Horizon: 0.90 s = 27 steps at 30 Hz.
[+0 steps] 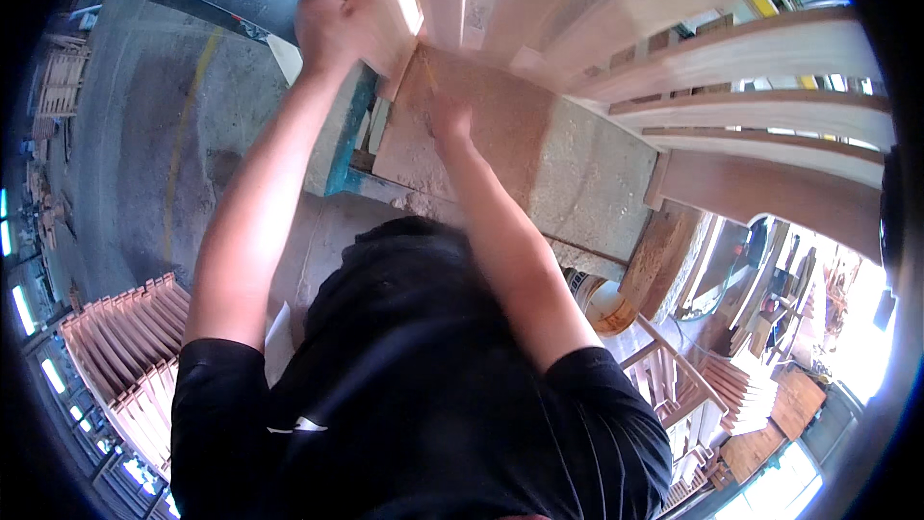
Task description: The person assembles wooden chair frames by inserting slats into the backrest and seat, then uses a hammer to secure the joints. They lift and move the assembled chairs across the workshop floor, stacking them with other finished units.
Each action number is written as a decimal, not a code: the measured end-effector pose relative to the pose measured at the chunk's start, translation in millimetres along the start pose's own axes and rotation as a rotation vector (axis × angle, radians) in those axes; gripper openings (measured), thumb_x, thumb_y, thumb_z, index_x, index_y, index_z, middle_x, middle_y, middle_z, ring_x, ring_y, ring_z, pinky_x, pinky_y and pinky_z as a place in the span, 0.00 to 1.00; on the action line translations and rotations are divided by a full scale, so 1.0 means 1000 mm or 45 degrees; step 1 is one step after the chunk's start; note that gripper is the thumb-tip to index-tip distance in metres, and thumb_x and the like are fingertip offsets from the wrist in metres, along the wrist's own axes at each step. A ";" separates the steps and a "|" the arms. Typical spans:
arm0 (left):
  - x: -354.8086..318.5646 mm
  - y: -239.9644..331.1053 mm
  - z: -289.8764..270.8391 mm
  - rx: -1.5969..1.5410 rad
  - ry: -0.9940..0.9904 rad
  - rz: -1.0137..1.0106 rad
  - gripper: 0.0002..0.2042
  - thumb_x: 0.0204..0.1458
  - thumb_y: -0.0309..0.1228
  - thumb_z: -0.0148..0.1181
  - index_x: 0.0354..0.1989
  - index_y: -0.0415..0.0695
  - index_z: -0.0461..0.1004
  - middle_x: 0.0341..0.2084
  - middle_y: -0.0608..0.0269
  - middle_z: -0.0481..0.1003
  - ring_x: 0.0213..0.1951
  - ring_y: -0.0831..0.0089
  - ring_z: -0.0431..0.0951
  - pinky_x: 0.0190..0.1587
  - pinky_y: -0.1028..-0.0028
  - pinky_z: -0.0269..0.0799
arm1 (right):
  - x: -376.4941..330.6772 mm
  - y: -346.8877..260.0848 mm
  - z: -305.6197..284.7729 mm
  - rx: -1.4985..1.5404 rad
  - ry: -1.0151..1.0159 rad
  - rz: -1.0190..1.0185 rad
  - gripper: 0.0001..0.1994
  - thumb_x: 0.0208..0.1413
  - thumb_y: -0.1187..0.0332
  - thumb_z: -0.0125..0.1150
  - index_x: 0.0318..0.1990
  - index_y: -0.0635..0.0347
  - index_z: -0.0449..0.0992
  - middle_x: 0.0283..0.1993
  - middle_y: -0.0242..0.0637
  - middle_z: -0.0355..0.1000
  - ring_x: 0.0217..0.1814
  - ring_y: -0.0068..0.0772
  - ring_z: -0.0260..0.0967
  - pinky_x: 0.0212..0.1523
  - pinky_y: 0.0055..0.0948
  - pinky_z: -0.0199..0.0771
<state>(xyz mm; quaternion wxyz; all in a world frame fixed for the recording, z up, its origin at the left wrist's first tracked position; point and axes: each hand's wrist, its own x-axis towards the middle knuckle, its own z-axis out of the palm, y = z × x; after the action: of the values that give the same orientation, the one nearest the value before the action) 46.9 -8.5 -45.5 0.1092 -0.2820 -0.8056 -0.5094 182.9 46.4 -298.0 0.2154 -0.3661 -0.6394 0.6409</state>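
A slatted wooden frame [741, 53] of pale timber stands on the far side of the work surface, its several slats fanning out to the right. My left hand [337, 24] is closed round the edge of the wide end board [371, 24] at the frame's left, the thumb lying on its face. Below that board, my right hand [452, 117] is over the brown work surface [491, 140], close to the frame's lower edge. Motion blurs its fingers, and a thin yellowish line shows just beyond them. I cannot make out whether it holds anything.
At the lower left stands a stack of curved wooden parts [135, 337]. A wooden chair-like frame [674, 376] and more stacked pieces [741, 390] are at the lower right. A teal metal part [348, 140] borders the work surface's left side. A yellow line [188, 106] crosses the concrete floor.
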 end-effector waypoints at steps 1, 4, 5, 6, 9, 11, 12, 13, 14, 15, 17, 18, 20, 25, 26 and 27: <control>0.000 0.003 0.004 -0.029 -0.019 0.041 0.23 0.51 0.47 0.66 0.32 0.33 0.79 0.27 0.44 0.80 0.34 0.53 0.83 0.37 0.65 0.74 | 0.005 0.007 0.002 -0.047 -0.033 0.055 0.12 0.63 0.65 0.51 0.31 0.61 0.75 0.22 0.32 0.69 0.23 0.24 0.64 0.23 0.33 0.65; 0.004 -0.008 0.003 0.156 -0.037 0.125 0.23 0.54 0.44 0.67 0.41 0.32 0.78 0.33 0.53 0.82 0.34 0.68 0.80 0.41 0.69 0.73 | 0.021 -0.020 -0.001 -0.101 -0.221 0.139 0.10 0.66 0.65 0.48 0.44 0.56 0.76 0.25 0.30 0.71 0.23 0.27 0.68 0.22 0.30 0.68; 0.003 -0.013 -0.005 0.173 -0.133 0.132 0.24 0.54 0.45 0.67 0.41 0.31 0.78 0.33 0.52 0.82 0.35 0.68 0.80 0.42 0.68 0.74 | 0.003 -0.025 -0.003 0.181 -0.168 0.085 0.10 0.66 0.64 0.49 0.44 0.56 0.76 0.24 0.28 0.70 0.20 0.26 0.66 0.20 0.28 0.66; 0.004 -0.017 -0.009 0.179 -0.222 0.148 0.25 0.54 0.47 0.67 0.41 0.31 0.78 0.33 0.50 0.82 0.35 0.68 0.80 0.42 0.68 0.74 | -0.007 -0.030 -0.015 0.452 -0.103 0.005 0.10 0.67 0.64 0.49 0.43 0.56 0.77 0.24 0.25 0.68 0.18 0.26 0.63 0.19 0.26 0.64; 0.003 -0.004 -0.004 0.194 -0.065 0.024 0.23 0.55 0.45 0.67 0.39 0.29 0.80 0.33 0.50 0.82 0.34 0.69 0.80 0.42 0.69 0.74 | -0.045 -0.038 -0.068 0.540 -0.096 0.084 0.10 0.66 0.63 0.50 0.42 0.55 0.76 0.23 0.20 0.64 0.17 0.23 0.60 0.18 0.24 0.62; 0.003 -0.008 -0.006 0.149 -0.050 0.035 0.22 0.55 0.42 0.68 0.38 0.29 0.80 0.33 0.50 0.82 0.34 0.69 0.80 0.42 0.70 0.74 | -0.080 -0.039 -0.114 0.717 0.191 0.349 0.12 0.66 0.61 0.50 0.35 0.57 0.75 0.19 0.24 0.63 0.18 0.20 0.57 0.19 0.26 0.59; 0.001 -0.005 -0.010 0.153 -0.052 0.049 0.22 0.55 0.41 0.68 0.39 0.28 0.80 0.34 0.50 0.82 0.35 0.70 0.80 0.42 0.71 0.73 | -0.091 -0.037 -0.141 0.809 0.319 0.472 0.14 0.65 0.60 0.50 0.32 0.59 0.75 0.18 0.26 0.62 0.19 0.18 0.56 0.20 0.27 0.58; 0.003 -0.003 -0.009 0.096 -0.060 0.048 0.22 0.55 0.41 0.68 0.40 0.28 0.79 0.35 0.51 0.82 0.36 0.69 0.80 0.42 0.70 0.73 | -0.096 -0.011 -0.163 0.559 0.479 0.322 0.13 0.65 0.61 0.50 0.33 0.58 0.74 0.17 0.26 0.61 0.19 0.19 0.58 0.20 0.27 0.59; 0.003 -0.003 -0.007 0.040 -0.066 0.038 0.22 0.55 0.40 0.68 0.41 0.28 0.79 0.36 0.51 0.82 0.37 0.69 0.80 0.42 0.70 0.73 | -0.099 0.008 -0.188 0.318 0.578 0.255 0.12 0.65 0.62 0.50 0.35 0.58 0.74 0.18 0.26 0.61 0.19 0.21 0.60 0.20 0.27 0.61; 0.003 -0.003 -0.007 -0.005 -0.063 0.026 0.22 0.55 0.40 0.68 0.42 0.28 0.79 0.38 0.52 0.82 0.37 0.69 0.79 0.43 0.70 0.73 | -0.102 0.025 -0.213 0.071 0.681 0.209 0.10 0.65 0.63 0.50 0.37 0.59 0.74 0.18 0.26 0.61 0.20 0.22 0.62 0.21 0.27 0.64; 0.007 -0.008 -0.007 -0.074 -0.063 0.036 0.21 0.55 0.39 0.68 0.43 0.28 0.79 0.38 0.52 0.81 0.38 0.69 0.79 0.43 0.70 0.73 | -0.088 0.072 -0.259 0.106 0.891 0.239 0.09 0.60 0.64 0.54 0.41 0.57 0.77 0.27 0.32 0.70 0.28 0.31 0.70 0.26 0.31 0.71; 0.009 -0.010 -0.004 -0.117 -0.069 0.046 0.21 0.55 0.38 0.68 0.43 0.28 0.79 0.39 0.52 0.81 0.39 0.69 0.79 0.44 0.70 0.73 | -0.074 0.094 -0.281 -0.141 0.955 0.226 0.10 0.58 0.64 0.56 0.42 0.56 0.79 0.32 0.34 0.75 0.32 0.34 0.74 0.30 0.33 0.74; 0.016 -0.015 -0.001 -0.078 -0.113 -0.013 0.21 0.56 0.38 0.67 0.45 0.28 0.78 0.41 0.53 0.80 0.40 0.69 0.78 0.45 0.71 0.72 | -0.052 0.116 -0.324 -1.152 0.921 0.236 0.10 0.56 0.64 0.58 0.42 0.54 0.82 0.38 0.36 0.79 0.40 0.37 0.78 0.35 0.34 0.77; 0.018 -0.014 0.002 -0.169 -0.156 -0.069 0.20 0.56 0.36 0.67 0.48 0.30 0.77 0.44 0.54 0.79 0.43 0.70 0.77 0.47 0.68 0.72 | -0.013 0.097 -0.377 -0.945 0.907 0.457 0.10 0.54 0.64 0.60 0.40 0.52 0.83 0.44 0.36 0.80 0.47 0.36 0.79 0.41 0.37 0.79; 0.015 -0.019 -0.007 -0.138 -0.128 -0.058 0.20 0.56 0.36 0.67 0.48 0.29 0.77 0.45 0.54 0.79 0.44 0.69 0.77 0.47 0.68 0.72 | -0.012 0.063 -0.368 -1.102 0.790 0.502 0.10 0.54 0.64 0.60 0.40 0.52 0.83 0.44 0.36 0.80 0.48 0.37 0.79 0.41 0.37 0.79; 0.008 -0.012 -0.008 -0.147 -0.100 -0.022 0.21 0.55 0.36 0.67 0.49 0.29 0.76 0.45 0.54 0.79 0.44 0.68 0.78 0.47 0.68 0.72 | -0.013 0.041 -0.367 -1.258 0.687 0.551 0.09 0.54 0.65 0.60 0.40 0.53 0.83 0.44 0.36 0.80 0.48 0.37 0.79 0.41 0.36 0.80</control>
<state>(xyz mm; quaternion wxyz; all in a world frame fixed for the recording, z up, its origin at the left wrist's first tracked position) 32.4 -16.6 -46.9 0.0568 -0.3008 -0.7809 -0.5446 472.7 275.8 -303.7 0.0392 -0.6942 -0.6953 0.1819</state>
